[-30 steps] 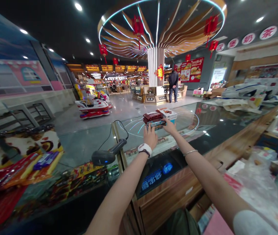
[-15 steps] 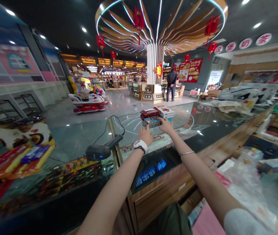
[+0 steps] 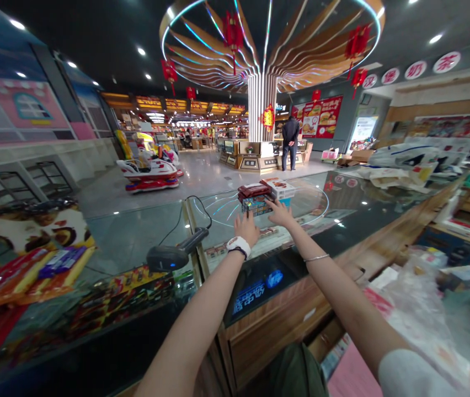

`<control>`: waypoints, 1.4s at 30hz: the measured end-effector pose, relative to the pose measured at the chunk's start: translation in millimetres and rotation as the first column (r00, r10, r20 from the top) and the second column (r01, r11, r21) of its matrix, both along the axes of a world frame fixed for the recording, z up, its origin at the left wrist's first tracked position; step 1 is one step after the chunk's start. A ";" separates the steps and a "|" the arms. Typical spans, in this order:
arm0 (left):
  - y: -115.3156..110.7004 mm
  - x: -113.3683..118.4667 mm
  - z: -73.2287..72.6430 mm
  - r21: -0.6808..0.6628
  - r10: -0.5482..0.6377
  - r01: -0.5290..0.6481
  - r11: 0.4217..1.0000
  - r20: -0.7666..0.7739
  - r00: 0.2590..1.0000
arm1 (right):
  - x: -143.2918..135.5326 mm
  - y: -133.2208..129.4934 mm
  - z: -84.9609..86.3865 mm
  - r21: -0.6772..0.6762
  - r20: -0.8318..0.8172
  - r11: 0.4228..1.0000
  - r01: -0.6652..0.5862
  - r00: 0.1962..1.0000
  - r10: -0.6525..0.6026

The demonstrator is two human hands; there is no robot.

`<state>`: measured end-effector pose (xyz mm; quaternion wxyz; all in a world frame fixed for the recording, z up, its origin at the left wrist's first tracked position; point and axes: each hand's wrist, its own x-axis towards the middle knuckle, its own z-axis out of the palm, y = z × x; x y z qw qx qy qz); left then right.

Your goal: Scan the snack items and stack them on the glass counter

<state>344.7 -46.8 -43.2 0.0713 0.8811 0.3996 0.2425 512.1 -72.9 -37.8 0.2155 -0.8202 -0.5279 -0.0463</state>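
Reaching forward over the glass tabletop (image 3: 135,227), two bare hands, both open, gripping nothing. Left hand (image 3: 246,228): fingers extended, the index fingertip at the near face of a blue patterned box (image 3: 257,205). Right hand (image 3: 281,214): fingers spread and slightly bent, the fingertips at the box's right end; whether they pressed on it could not be told.

Item, the blue patterned box: set on the tabletop in front of both hands, its print too small to read. Item, dark red packets (image 3: 253,190): lying stacked on top of the box. Item, one white carton (image 3: 281,188) with a food picture: just behind and to the right of the packets, a light blue surface visible beneath it.

Worn: a white wristwatch (image 3: 238,246) on the left wrist, a thin bangle (image 3: 316,258) on the right.

Also listed: a black handheld scanner (image 3: 169,257) (a blue light glowing on its head), lying to the left of the left hand, its cable (image 3: 207,207) looping beyond; bright snack packets (image 3: 55,270) at the far left; a standing person (image 3: 290,138) in dark clothes, well beyond the tabletop.
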 end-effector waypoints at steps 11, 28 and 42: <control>-19.3 -14.8 9.5 0.081 0.044 -0.036 0.996 -0.097 0.994 | -14.3 -11.8 15.7 0.028 0.010 0.999 -0.018 1.000 0.017; -69.5 -140.0 46.3 0.337 0.020 -0.019 0.941 0.002 1.000 | -129.2 -65.3 27.5 0.188 0.185 0.895 -0.404 0.910 0.371; -76.8 -295.8 51.7 0.347 0.322 -0.266 0.899 -0.113 0.940 | -269.5 -68.4 46.7 0.066 0.235 0.714 -0.697 0.706 0.668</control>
